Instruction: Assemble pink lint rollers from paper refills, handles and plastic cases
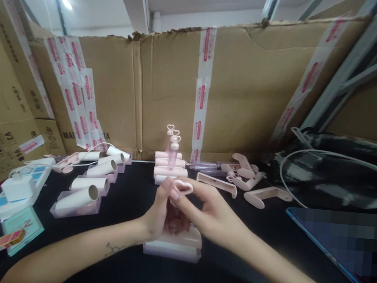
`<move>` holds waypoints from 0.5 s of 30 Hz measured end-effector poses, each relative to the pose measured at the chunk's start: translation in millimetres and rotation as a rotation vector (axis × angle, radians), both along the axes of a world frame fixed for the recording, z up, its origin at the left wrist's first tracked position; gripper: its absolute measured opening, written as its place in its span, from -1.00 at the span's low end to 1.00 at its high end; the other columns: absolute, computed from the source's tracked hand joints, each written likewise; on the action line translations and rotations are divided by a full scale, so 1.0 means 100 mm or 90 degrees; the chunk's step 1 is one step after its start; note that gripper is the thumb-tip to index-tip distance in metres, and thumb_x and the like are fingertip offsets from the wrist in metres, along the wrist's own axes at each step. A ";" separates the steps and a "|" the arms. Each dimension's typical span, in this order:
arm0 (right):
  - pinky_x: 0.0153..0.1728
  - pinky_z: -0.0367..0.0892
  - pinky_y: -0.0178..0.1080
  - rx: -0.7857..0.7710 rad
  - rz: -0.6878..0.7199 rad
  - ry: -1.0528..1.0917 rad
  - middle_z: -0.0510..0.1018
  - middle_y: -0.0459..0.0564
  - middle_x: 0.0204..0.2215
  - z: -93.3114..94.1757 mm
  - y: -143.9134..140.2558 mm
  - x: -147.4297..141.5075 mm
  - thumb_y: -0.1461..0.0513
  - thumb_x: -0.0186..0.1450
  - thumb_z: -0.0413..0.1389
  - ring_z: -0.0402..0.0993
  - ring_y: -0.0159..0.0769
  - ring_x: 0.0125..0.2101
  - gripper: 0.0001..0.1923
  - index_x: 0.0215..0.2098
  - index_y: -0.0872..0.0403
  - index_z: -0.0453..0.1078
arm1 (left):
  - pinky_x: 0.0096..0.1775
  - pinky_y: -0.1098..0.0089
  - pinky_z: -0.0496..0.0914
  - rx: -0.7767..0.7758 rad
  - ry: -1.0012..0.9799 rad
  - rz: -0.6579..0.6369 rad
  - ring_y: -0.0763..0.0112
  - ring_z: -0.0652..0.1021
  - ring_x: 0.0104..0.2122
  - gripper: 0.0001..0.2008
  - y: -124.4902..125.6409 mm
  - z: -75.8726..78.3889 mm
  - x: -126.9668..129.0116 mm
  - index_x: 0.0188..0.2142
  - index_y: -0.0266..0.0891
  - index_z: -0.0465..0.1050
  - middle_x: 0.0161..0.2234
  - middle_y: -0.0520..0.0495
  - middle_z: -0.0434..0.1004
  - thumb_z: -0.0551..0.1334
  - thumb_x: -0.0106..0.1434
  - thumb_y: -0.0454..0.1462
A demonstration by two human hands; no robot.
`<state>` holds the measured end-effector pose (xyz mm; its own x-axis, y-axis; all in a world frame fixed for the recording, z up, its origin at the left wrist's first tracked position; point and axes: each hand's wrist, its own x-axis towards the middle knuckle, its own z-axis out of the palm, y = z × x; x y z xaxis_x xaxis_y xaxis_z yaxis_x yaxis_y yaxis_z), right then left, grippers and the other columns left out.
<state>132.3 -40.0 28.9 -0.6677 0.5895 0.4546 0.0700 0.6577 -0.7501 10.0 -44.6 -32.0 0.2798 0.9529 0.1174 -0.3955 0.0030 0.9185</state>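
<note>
- The left hand (157, 211) and the right hand (210, 214) meet at the lower centre of the frame, above the black counter (131, 189).
- Both hands pinch a small pink heart-shaped ring (183, 187); the left grip is closed on its left side, and the right grip is closed on its right and lower edge.
- Directly under the hands, on the counter, lies a clear box with a pink roller inside (173, 246), partly hidden by the wrists.
- Just behind the hands, at the centre, stands a stack of pink rollers (170, 168) with three heart-topped handles (172, 140) upright on it.
- At the left of the centre, a row of clear boxes with white rolls (87, 185) runs diagonally toward the upper left.
- At the right of the centre lie loose pink handle parts (253, 187), scattered on the counter.
- In the lower left corner sit a white charger block (17, 187) on a blue and white pack and a teal card (19, 228).
- A taped cardboard wall (246, 85) fills the background.
- At the lower right lies a blurred blue-edged tablet (341, 243).
</note>
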 end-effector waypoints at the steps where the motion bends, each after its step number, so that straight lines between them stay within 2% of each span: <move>1: -0.60 0.33 -0.37 -0.026 0.006 0.003 0.39 -0.11 -0.58 -0.02 0.00 0.00 0.02 0.28 0.04 0.35 -0.41 -0.60 -0.68 -0.45 0.09 0.33 | -0.79 0.51 0.00 0.000 0.003 0.006 0.57 0.16 -0.86 -0.26 0.00 0.00 0.00 -0.45 -0.24 0.29 -0.80 0.13 0.18 -0.08 -0.09 0.39; 4: -0.60 0.35 -0.37 -0.127 0.052 -0.009 0.39 -0.12 -0.57 -0.05 0.02 0.00 0.00 0.29 0.00 0.37 -0.41 -0.62 -0.68 -0.37 0.08 0.32 | -0.80 0.50 -0.02 0.003 0.033 -0.013 0.58 0.15 -0.86 -0.21 0.01 0.01 0.00 -0.56 -0.23 0.25 -0.82 0.09 0.16 -0.18 -0.14 0.43; 6: -0.55 0.38 -0.35 -0.164 0.086 -0.030 0.38 -0.13 -0.59 -0.05 0.03 0.00 -0.02 0.30 -0.02 0.41 -0.39 -0.59 -0.65 -0.38 0.08 0.31 | -0.81 0.50 -0.06 -0.003 0.061 -0.017 0.60 0.12 -0.87 -0.22 0.01 0.03 -0.01 -0.62 -0.23 0.23 -0.84 0.08 0.14 -0.17 -0.18 0.44; 11: -0.53 0.38 -0.35 -0.184 0.132 -0.077 0.41 -0.12 -0.59 0.00 0.09 0.01 -0.05 0.29 -0.03 0.42 -0.38 -0.55 -0.62 -0.42 0.09 0.28 | -0.82 0.53 -0.04 -0.049 0.113 -0.003 0.62 0.11 -0.88 -0.32 -0.01 0.08 -0.02 -0.76 -0.25 0.22 -0.88 0.08 0.10 0.04 -0.19 0.36; 13: -0.51 0.40 -0.34 -0.187 0.155 -0.095 0.42 -0.10 -0.58 0.02 0.11 0.02 -0.05 0.31 -0.06 0.44 -0.37 -0.54 -0.61 -0.41 0.10 0.27 | -0.83 0.53 -0.03 -0.044 0.110 -0.022 0.63 0.10 -0.88 -0.30 -0.01 0.10 -0.02 -0.80 -0.25 0.20 -0.88 0.08 0.09 0.02 -0.19 0.37; 15: -0.48 0.42 -0.34 -0.188 0.170 -0.113 0.45 -0.08 -0.55 0.03 0.13 0.03 -0.04 0.33 -0.10 0.47 -0.37 -0.53 -0.60 -0.39 0.10 0.27 | -0.83 0.52 -0.05 -0.036 0.094 -0.049 0.64 0.08 -0.89 -0.25 -0.01 0.12 -0.03 -0.79 -0.25 0.20 -0.88 0.08 0.09 -0.09 -0.19 0.42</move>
